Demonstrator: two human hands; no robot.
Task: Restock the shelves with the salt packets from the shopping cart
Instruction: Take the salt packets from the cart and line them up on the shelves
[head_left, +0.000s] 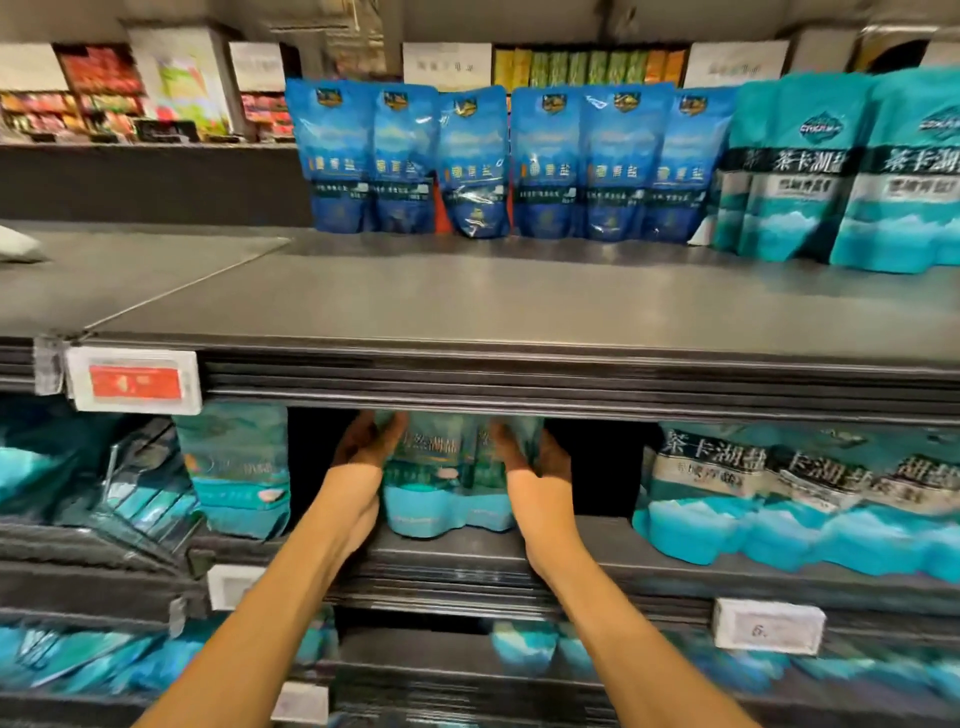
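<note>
A shop aisle of dark grey metal shelving fills the view. On the top shelf a row of blue salt pouches stands upright at the back, with larger teal salt bags just beside them on the right; its front is bare metal. A red price tag is clipped to that shelf's front edge.

On the middle shelf below, both hands reach in around a pair of teal salt packets standing upright between them. The left hand holds the left side, thumb curled over the front near the top. The right hand presses the right side, fingers wrapped round the far edge. The packets' bottoms rest on the shelf.

More teal packets stand apart on either side: one at left, a leaning row at right. A white price label sits on the shelf edge below.
</note>
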